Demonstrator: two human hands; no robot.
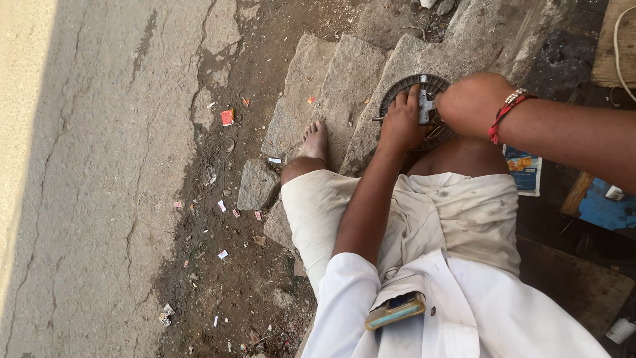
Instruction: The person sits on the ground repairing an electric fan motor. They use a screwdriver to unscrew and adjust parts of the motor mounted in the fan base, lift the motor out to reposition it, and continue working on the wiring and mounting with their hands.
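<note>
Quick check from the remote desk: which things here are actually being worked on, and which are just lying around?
In use:
round dark metal disc on the stone step
metal tool on the disc
left hand, pressing on the disc
right hand, closed at the tool

Lying about:
paper scraps in the dirt
loose stone
printed packet
phone in shirt pocket

an outdoor roadside work spot, not a room. a cracked, sunlit pavement (86, 179) runs along the left, beside a strip of bare dirt (225, 219) scattered with paper scraps. rough stone slabs (331, 93) form a step where the person sits barefoot. worn wooden boards (619, 40) and a blue plank (606, 209) lie at the right.
</note>
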